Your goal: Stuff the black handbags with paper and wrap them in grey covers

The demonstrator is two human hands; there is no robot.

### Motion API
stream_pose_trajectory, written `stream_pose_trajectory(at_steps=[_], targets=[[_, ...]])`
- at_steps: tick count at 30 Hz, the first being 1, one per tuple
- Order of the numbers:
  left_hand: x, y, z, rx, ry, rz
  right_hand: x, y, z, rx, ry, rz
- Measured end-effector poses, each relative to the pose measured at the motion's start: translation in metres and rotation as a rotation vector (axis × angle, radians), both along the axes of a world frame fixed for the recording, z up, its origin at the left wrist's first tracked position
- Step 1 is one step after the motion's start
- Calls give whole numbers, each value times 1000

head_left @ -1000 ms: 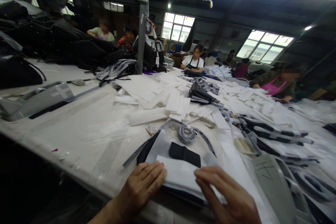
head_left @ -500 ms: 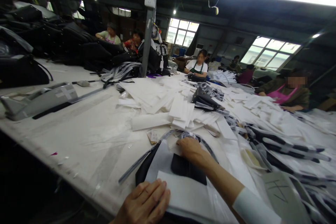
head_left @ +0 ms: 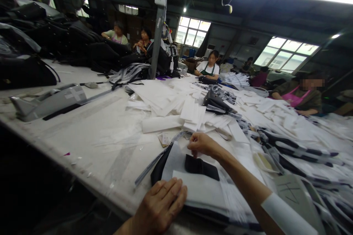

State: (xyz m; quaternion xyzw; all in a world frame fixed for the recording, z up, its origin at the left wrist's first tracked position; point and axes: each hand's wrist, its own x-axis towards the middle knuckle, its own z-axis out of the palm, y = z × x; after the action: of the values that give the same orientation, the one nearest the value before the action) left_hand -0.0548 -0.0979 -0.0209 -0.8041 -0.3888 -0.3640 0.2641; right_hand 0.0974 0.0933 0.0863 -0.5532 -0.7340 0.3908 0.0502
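Note:
My left hand (head_left: 162, 205) lies flat, fingers together, on the near edge of a white sheet (head_left: 202, 189). The sheet covers a dark bag (head_left: 160, 165) at the table's front edge. A small black pouch (head_left: 201, 167) rests on top of the sheet. My right hand (head_left: 201, 144) reaches forward past the pouch with its fingers curled shut. It is over the spot where a coiled grey strap lay; the coil is hidden under the fingers. A long grey strap (head_left: 154, 163) trails left from the bag.
Heaps of white sheets (head_left: 190, 112) and a black bag (head_left: 215, 101) fill the table's middle. Grey panels (head_left: 52, 101) lie at the left, and a metal post (head_left: 158, 33) stands behind. Striped straps (head_left: 298, 150) pile at the right. People (head_left: 209, 66) sit across the table.
My right hand left the white sheet, reached forward to the coiled strap and closed over it. It now sits slightly higher. My left hand stayed flat on the sheet.

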Motion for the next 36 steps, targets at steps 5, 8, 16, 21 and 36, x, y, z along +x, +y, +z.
stream_pose_trajectory(at_steps=[5, 8, 16, 21, 36], targets=[[16, 2, 12, -37, -37, 5, -7, -32, 1, -203, 353, -184], [21, 2, 14, -65, -52, 18, -10, -60, -4, -295, 513, -254], [21, 3, 4, -29, -177, -17, 1, -126, -20, -381, 896, -437], [20, 2, -4, -37, -227, -6, 14, -150, -33, -183, 758, -362], [24, 3, -6, -13, -205, 63, 53, -136, -9, -490, 473, 113]])
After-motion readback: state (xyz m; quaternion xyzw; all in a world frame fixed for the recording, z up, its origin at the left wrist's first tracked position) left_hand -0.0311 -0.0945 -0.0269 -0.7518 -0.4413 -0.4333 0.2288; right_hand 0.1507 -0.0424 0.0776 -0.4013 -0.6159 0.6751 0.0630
